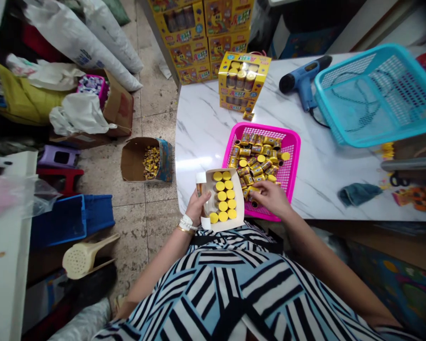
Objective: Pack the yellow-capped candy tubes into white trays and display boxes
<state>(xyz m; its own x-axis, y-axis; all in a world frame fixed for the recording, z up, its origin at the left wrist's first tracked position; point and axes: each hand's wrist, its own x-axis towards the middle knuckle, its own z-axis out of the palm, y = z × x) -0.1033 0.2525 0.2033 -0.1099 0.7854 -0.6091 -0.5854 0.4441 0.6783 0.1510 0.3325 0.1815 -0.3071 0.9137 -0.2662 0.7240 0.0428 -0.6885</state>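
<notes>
My left hand [196, 207] is wrapped round the side of an open white-lined carton [238, 201], which is tilted towards me. Inside stand rows of small tubes with yellow caps [223, 206], with a gap along the side nearest my left thumb. My right hand [272, 195] reaches over the near rim of a pink plastic basket [295, 175], its fingertips closed on a small yellow tube [254, 190]. Many similar loose yellow tubes [257, 158] lie in a heap in that basket, some showing caps and some dark ends.
Beyond the basket stands a filled yellow display box [244, 78]; a loose tube [248, 116] lies before it. Stacked yellow boxes [188, 57] rise behind. A blue heat gun [303, 83] and turquoise basket [376, 132] occupy the right. An open carton [135, 158] sits on the floor left.
</notes>
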